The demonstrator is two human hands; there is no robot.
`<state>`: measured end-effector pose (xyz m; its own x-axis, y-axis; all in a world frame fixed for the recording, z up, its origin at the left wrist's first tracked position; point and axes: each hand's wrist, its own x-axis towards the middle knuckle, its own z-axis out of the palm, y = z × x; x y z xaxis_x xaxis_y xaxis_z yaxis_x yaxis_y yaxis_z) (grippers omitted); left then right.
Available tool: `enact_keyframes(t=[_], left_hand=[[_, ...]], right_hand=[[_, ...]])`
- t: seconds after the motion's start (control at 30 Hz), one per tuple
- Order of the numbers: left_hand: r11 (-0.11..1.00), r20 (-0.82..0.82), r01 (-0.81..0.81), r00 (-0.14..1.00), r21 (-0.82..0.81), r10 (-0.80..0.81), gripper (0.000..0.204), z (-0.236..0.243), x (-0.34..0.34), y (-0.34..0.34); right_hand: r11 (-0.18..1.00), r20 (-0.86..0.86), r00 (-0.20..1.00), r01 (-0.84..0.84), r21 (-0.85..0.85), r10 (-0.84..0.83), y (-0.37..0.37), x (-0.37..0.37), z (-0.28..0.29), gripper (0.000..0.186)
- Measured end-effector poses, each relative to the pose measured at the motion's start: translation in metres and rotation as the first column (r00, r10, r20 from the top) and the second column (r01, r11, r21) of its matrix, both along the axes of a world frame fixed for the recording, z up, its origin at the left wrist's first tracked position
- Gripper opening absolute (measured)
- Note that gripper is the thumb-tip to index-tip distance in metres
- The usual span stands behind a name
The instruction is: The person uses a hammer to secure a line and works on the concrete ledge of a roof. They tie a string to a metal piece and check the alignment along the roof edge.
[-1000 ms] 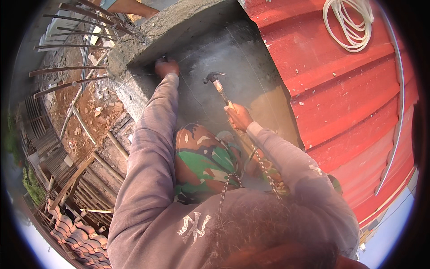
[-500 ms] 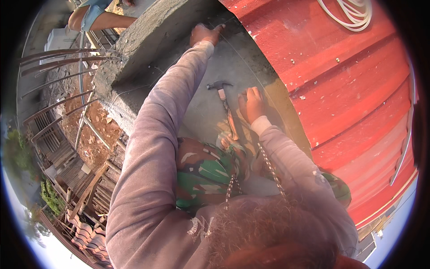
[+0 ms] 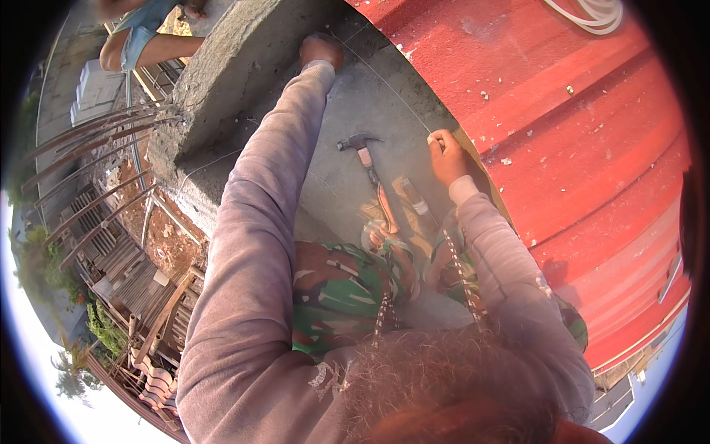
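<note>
A thin pale string runs taut across the grey concrete floor. My right hand pinches its near end beside the red metal sheet. At the foot of the rough concrete wall, my left hand is closed in a fist close to the far part of the string; what its fingers hold is hidden. A claw hammer with a dark head and an orange-and-black handle lies between my arms. Next to it is a short wooden piece with a pale band. My camouflage-clad legs are folded below.
Ribbed red metal sheeting rises at right, with a coil of white cable on it. Rusty rebar rods stick out from the concrete wall. Lower down at left are timber and roof tiles. Another person's leg shows top left.
My right hand has moved right, toward the red sheet, uncovering the wooden piece by the hammer. My left hand has turned and its thumb no longer sticks out. The view has shifted slightly.
</note>
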<state>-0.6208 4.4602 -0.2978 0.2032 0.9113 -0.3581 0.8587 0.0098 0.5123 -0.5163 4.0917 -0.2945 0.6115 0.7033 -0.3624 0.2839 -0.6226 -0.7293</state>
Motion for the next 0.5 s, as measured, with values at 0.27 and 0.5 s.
enact_keyframes(t=[0.27,0.5], left_hand=[[0.955,-0.016,0.157,0.987,0.251,-0.159,0.035,0.000,-0.020,-0.007],[0.827,-0.121,0.333,0.942,0.454,-0.313,0.034,-0.010,-0.027,-0.008]], right_hand=[[0.970,-0.218,0.968,0.167,0.174,-0.128,0.007,-0.005,-0.007,0.011],[0.969,-0.214,0.966,0.180,0.168,-0.143,0.009,-0.002,-0.001,0.010]])
